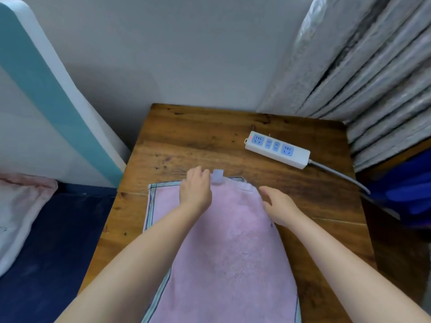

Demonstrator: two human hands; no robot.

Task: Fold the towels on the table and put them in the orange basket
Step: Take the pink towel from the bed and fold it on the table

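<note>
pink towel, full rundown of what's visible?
The pink towel looks like soft terry cloth with a striped blue-green border along its left and far edges and a small pale tag at the far edge. It lies flat on the wooden table, running lengthwise from the person out of frame at the bottom. Its right side appears folded over, giving a rounded far-right corner. The left hand rests on its far edge beside the tag; the right hand touches its right edge, fingers open.

Fluffy pink cloth towel (224,241) on matt, knotty wood table (198,141).
</note>
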